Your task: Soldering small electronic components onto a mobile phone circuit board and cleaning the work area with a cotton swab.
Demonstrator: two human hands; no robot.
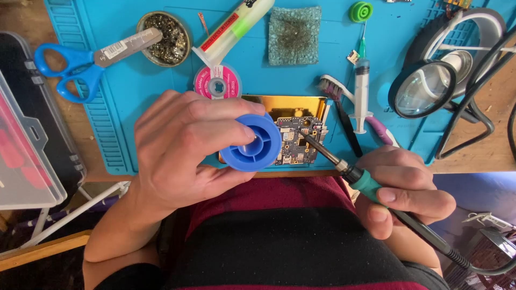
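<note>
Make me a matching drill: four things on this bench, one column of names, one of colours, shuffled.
Things:
1. scissors
2. spool in the left hand
3. soldering iron handle in the right hand
4. round cap

Colours:
A. teal green
B. bright green
C. blue handles, grey blades
D. all blue

Pairs: 1-C, 2-D, 3-A, 4-B

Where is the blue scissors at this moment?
In the head view, the blue scissors lie at the upper left on the blue mat, their blades reaching toward the round tin.
</note>
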